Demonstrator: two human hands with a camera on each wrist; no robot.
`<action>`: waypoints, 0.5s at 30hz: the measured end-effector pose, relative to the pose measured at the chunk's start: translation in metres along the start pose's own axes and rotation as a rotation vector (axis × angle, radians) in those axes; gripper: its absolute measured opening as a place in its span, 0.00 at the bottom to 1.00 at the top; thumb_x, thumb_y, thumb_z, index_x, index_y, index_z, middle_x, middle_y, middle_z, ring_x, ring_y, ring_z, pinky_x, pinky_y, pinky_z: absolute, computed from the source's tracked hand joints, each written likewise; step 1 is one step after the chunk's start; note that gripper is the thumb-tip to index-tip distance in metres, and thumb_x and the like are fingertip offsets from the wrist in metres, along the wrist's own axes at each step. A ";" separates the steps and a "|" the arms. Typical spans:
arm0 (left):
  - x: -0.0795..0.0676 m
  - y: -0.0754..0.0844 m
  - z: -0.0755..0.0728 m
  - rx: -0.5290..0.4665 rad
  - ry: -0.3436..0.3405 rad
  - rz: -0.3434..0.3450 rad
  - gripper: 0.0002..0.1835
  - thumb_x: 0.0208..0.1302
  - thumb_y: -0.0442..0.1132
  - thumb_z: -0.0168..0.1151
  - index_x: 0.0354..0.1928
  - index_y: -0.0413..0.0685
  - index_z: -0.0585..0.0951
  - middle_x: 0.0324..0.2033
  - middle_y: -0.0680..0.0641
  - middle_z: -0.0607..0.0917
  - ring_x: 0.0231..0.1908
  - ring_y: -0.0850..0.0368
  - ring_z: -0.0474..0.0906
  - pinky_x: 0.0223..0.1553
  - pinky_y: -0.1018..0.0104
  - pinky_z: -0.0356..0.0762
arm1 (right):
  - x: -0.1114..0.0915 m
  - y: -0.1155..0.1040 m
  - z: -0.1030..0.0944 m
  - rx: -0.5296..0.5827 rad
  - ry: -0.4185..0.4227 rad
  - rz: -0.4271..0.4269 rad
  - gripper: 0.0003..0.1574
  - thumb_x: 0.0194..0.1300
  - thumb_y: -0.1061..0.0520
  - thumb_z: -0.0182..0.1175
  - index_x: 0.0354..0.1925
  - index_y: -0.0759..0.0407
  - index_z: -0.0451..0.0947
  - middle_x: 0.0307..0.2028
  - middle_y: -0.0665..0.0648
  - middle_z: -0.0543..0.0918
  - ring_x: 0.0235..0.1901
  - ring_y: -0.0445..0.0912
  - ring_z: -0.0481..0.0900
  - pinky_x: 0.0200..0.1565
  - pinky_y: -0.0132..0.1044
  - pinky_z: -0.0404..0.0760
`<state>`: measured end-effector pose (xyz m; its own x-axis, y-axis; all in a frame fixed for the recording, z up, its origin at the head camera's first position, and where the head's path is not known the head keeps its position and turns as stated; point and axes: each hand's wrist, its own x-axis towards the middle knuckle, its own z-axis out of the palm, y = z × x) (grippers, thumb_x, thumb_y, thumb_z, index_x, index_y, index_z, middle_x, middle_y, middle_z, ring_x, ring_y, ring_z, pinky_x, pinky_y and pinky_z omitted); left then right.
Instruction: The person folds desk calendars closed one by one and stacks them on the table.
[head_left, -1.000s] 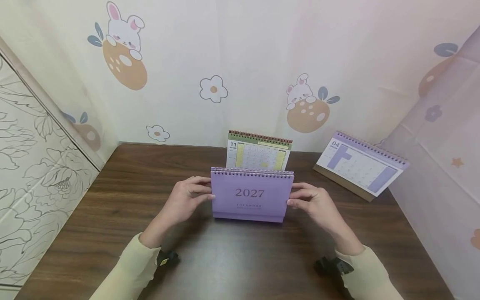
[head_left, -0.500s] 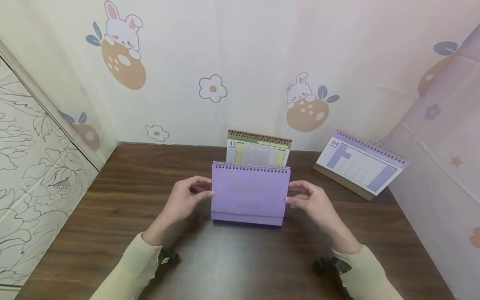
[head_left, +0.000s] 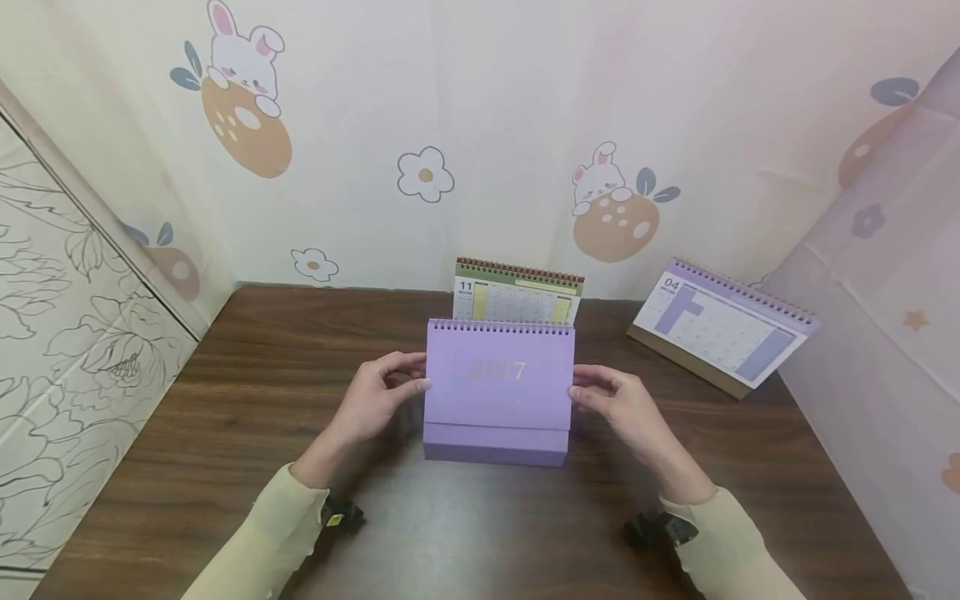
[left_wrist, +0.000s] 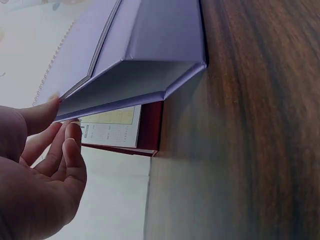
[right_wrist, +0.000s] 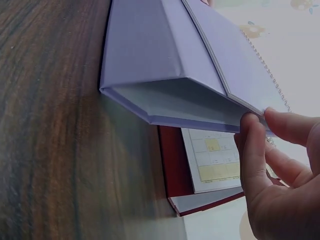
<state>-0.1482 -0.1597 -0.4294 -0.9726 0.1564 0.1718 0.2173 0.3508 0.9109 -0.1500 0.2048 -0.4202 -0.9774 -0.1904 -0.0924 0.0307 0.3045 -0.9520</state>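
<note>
A purple 2027 desk calendar [head_left: 498, 400] with a spiral top stands folded open in the middle of the table. My left hand [head_left: 381, 392] pinches its left side, thumb on the front cover and fingers behind. On the right side my right hand [head_left: 617, 403] holds it the same way. Both wrist views show the hollow triangular base of the purple calendar [left_wrist: 165, 30], its bottom close over the wood. Right behind it stands a green-topped calendar [head_left: 517, 293] showing month 11, its lower part hidden in the head view; its red base [right_wrist: 175, 165] shows in the right wrist view.
At the back right a calendar with a purple header [head_left: 723, 325] and a brown base stands angled, showing month 04. A printed curtain [head_left: 510, 100] hangs along the table's back edge. The dark wooden table [head_left: 465, 533] reaches toward me.
The purple calendar has tipped back between my hands, its bottom coming toward me and its front strip now showing wider. Both hands keep their hold; the other calendars have not moved.
</note>
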 end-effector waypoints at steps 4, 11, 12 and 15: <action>0.001 -0.002 0.002 0.012 -0.022 -0.011 0.17 0.62 0.35 0.71 0.53 0.41 0.84 0.40 0.49 0.86 0.41 0.54 0.82 0.43 0.62 0.80 | 0.001 0.002 0.001 -0.037 -0.004 0.019 0.29 0.69 0.57 0.64 0.63 0.72 0.72 0.53 0.69 0.81 0.45 0.51 0.84 0.46 0.38 0.83; 0.001 -0.006 0.005 -0.004 -0.035 -0.121 0.18 0.64 0.36 0.70 0.54 0.41 0.83 0.42 0.48 0.87 0.41 0.53 0.82 0.43 0.61 0.80 | 0.003 0.005 0.005 -0.138 -0.016 0.044 0.28 0.71 0.56 0.62 0.63 0.70 0.73 0.51 0.67 0.83 0.43 0.52 0.85 0.46 0.43 0.84; 0.001 -0.006 0.006 -0.005 -0.036 -0.137 0.18 0.64 0.37 0.69 0.55 0.41 0.83 0.42 0.48 0.87 0.41 0.53 0.82 0.43 0.61 0.79 | 0.003 0.006 0.006 -0.165 -0.019 0.044 0.27 0.71 0.55 0.61 0.63 0.69 0.73 0.51 0.67 0.83 0.43 0.52 0.85 0.46 0.44 0.83; 0.001 -0.009 0.007 -0.001 -0.045 -0.183 0.18 0.64 0.37 0.69 0.55 0.41 0.83 0.42 0.48 0.87 0.42 0.53 0.81 0.44 0.61 0.78 | 0.003 0.008 0.007 -0.261 -0.031 0.029 0.28 0.72 0.52 0.61 0.62 0.67 0.74 0.52 0.65 0.83 0.44 0.52 0.85 0.48 0.48 0.82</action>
<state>-0.1502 -0.1563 -0.4401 -0.9913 0.1313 -0.0138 0.0370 0.3765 0.9257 -0.1515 0.1998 -0.4298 -0.9697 -0.2057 -0.1317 -0.0001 0.5397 -0.8419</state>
